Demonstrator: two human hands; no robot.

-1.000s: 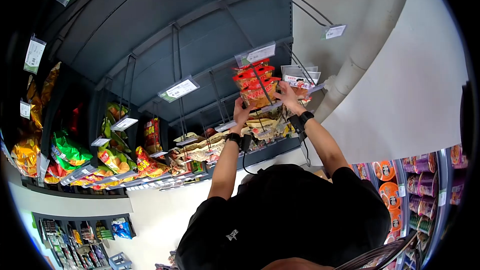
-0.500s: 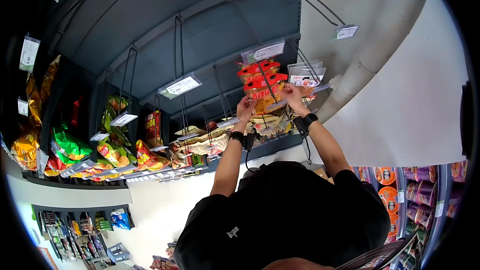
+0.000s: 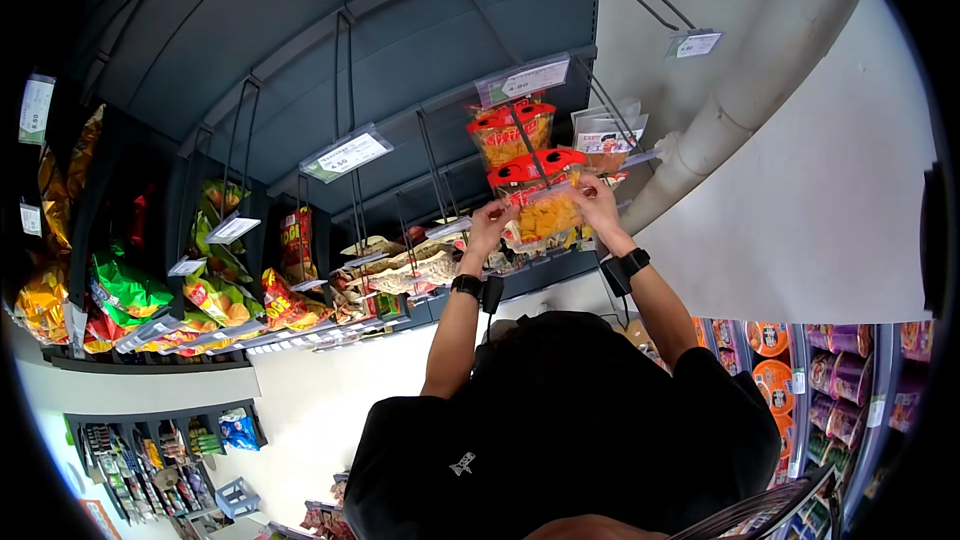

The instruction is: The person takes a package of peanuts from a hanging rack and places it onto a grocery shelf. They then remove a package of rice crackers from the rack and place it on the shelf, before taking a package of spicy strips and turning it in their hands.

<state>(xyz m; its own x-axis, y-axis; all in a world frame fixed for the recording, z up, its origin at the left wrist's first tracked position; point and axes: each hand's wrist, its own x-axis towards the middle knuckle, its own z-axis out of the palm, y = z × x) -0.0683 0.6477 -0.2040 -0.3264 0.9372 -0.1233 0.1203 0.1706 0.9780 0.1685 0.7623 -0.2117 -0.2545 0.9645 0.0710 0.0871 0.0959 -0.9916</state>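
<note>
Front snack bag (image 3: 545, 222): red header (image 3: 507, 177) up, slightly tilted; long axis unclear;
Left hand (image 3: 488, 228): fingers pinching left side;
Right hand (image 3: 602, 208): fingers pinching right side

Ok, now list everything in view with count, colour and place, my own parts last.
Front snack bag: one, red top, yellow-orange contents, between the hands
Rear snack bags: at least one, red-topped, behind it
White-topped packets: count unclear, right of these
Price tags: several, mostly white, on hook ends
Display hooks: many, dark, across the rack
Rack panel: dark grey, behind hooks
Beige packets: several, lower shelf
Snack pouches: many, gold, green, red, left
Round tubs: at least three, orange, right
Cups: several, purple, far right
Pipe: one, pale grey, upper right
Stool: one, blue-grey, lower left
Wrist straps: two, black
Left hand: one, bag's left edge
Right hand: one, bag's right edge
</note>
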